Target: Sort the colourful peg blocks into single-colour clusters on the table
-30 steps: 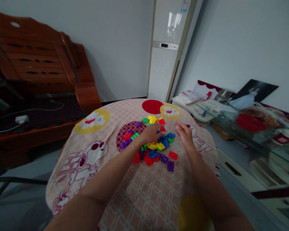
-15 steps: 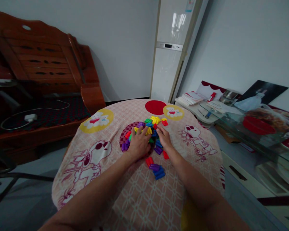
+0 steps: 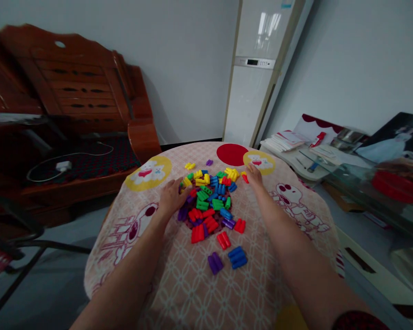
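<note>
A loose pile of colourful plastic building blocks [image 3: 206,195] lies spread on the cloth-covered table [image 3: 192,293], in red, green, blue, yellow and purple. At its left edge, my left hand [image 3: 174,197] rests with fingers apart against yellow and purple blocks. My right hand [image 3: 254,175] is at the pile's far right, its fingers slightly bent beside a red block [image 3: 245,178] and a yellow one; no block shows in its grasp. Nearer to me lie a purple block [image 3: 215,263], a blue block [image 3: 237,257] and a red block [image 3: 223,240], apart from the pile.
A wooden bench [image 3: 75,96] with a white charger [image 3: 64,166] stands at left. A tall white air conditioner [image 3: 248,101] is behind the table. On the right, a glass-topped stand [image 3: 358,176] holds papers [image 3: 284,140], a metal bowl and a red basin [image 3: 397,185].
My hands have moved apart, left hand leftward and right hand to the right and farther off. The blocks are spread wider, and more of them show. The view has shifted slightly left.
</note>
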A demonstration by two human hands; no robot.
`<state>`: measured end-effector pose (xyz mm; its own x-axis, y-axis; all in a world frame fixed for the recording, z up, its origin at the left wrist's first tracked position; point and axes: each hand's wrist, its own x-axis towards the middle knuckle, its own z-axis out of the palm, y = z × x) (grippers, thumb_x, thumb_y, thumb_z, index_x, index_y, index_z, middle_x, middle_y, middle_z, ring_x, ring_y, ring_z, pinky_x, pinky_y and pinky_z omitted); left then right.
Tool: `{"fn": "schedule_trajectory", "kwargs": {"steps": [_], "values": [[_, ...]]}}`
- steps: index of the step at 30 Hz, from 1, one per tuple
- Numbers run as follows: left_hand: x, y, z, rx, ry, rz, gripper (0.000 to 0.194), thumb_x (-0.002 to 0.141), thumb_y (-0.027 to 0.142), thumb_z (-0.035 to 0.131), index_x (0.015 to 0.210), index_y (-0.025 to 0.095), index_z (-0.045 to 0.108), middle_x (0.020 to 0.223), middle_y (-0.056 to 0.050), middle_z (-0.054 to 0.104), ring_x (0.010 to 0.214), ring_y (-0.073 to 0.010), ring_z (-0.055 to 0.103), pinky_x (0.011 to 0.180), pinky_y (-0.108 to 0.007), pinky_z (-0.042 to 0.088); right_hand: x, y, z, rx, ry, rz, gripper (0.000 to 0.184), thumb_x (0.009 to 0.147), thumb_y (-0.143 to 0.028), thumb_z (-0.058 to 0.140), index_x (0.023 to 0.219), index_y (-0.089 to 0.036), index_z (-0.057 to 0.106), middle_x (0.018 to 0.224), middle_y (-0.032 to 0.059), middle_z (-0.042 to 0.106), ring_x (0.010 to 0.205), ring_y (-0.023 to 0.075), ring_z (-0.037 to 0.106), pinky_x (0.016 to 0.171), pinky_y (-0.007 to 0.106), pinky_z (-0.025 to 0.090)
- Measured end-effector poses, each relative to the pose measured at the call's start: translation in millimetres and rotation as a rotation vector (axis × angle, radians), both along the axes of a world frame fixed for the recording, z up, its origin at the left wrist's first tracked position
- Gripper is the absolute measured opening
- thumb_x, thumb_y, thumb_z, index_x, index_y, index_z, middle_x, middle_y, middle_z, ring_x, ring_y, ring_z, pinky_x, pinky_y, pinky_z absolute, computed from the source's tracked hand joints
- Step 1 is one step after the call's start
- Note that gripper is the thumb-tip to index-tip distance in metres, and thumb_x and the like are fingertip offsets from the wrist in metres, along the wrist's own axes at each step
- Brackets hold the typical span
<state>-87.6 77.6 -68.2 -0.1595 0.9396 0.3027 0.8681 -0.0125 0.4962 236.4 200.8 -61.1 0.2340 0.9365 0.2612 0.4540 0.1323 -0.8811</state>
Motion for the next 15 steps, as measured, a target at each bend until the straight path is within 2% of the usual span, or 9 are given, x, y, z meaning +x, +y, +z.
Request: {"fn": "schedule_trajectory", "kwargs": {"steps": [2, 5, 8, 10, 12, 13, 15], "values": [[3.1, 1.8, -8.7, -0.005, -0.029, 0.077, 0.059, 0.091, 0.049, 0.052, 0.137, 0.013, 0.056, 0.139, -0.020, 0.059, 0.132, -0.0327, 0.053, 0.113, -0.047, 0.041, -14.0, 2.7, -6.6, -0.030, -0.010, 0.094, 0.031, 0.086, -0.043, 0.059, 0.099, -0.020, 0.074, 0.113, 0.0104, 0.075, 0.116, 0.0267, 0.065, 0.106, 0.043, 0.045], [8.3, 10.8, -14.1, 0.028, -0.089, 0.049, 0.055, 0.091, 0.046, 0.051, 0.136, 0.013, 0.057, 0.141, -0.020, 0.057, 0.134, -0.0315, 0.052, 0.114, -0.047, 0.040, -52.3, -10.4, -17.0, 0.025, 0.041, 0.305, 0.034, 0.087, -0.049, 0.058, 0.096, -0.021, 0.075, 0.106, 0.0066, 0.077, 0.110, 0.0257, 0.067, 0.103, 0.041, 0.048], [11.5, 26.0, -10.9, 0.058, -0.167, -0.046, 0.051, 0.093, 0.040, 0.047, 0.135, 0.013, 0.057, 0.142, -0.017, 0.058, 0.134, -0.0291, 0.051, 0.115, -0.047, 0.039, -85.9, -34.9, -18.3, 0.063, 0.158, 0.545, 0.044, 0.085, -0.059, 0.061, 0.100, -0.021, 0.077, 0.110, 0.0054, 0.077, 0.113, 0.0262, 0.067, 0.105, 0.042, 0.047], [12.7, 34.6, -3.3, 0.076, -0.212, -0.071, 0.050, 0.094, 0.037, 0.045, 0.136, 0.012, 0.056, 0.142, -0.018, 0.058, 0.134, -0.0286, 0.051, 0.116, -0.048, 0.038, -93.2, -52.1, -11.8, 0.068, 0.250, 0.666, 0.049, 0.084, -0.063, 0.061, 0.106, -0.022, 0.076, 0.115, 0.0057, 0.076, 0.115, 0.0259, 0.067, 0.105, 0.041, 0.047], [15.6, 35.5, 8.8, 0.131, -0.218, -0.066, 0.050, 0.093, 0.037, 0.045, 0.135, 0.012, 0.057, 0.141, -0.018, 0.058, 0.136, -0.0296, 0.050, 0.117, -0.049, 0.037, -85.2, -68.1, -2.6, 0.078, 0.304, 0.709, 0.052, 0.086, -0.064, 0.060, 0.112, -0.022, 0.075, 0.117, 0.0071, 0.075, 0.113, 0.0259, 0.068, 0.103, 0.041, 0.049], [19.0, 31.2, 16.0, 0.172, -0.202, -0.068, 0.050, 0.093, 0.039, 0.047, 0.134, 0.012, 0.058, 0.142, -0.018, 0.058, 0.136, -0.0305, 0.050, 0.117, -0.050, 0.037, -76.5, -75.5, 1.4, 0.089, 0.307, 0.685, 0.052, 0.087, -0.063, 0.059, 0.113, -0.021, 0.075, 0.117, 0.0081, 0.075, 0.112, 0.0263, 0.068, 0.103, 0.042, 0.050], [32.5, 11.2, 30.5, 0.240, -0.140, -0.126, 0.050, 0.091, 0.043, 0.053, 0.131, 0.014, 0.062, 0.142, -0.017, 0.057, 0.137, -0.0322, 0.048, 0.117, -0.050, 0.037, -54.3, -89.6, 5.4, 0.122, 0.274, 0.545, 0.051, 0.087, -0.062, 0.060, 0.113, -0.020, 0.075, 0.117, 0.0102, 0.075, 0.112, 0.0279, 0.068, 0.104, 0.044, 0.049]]}}
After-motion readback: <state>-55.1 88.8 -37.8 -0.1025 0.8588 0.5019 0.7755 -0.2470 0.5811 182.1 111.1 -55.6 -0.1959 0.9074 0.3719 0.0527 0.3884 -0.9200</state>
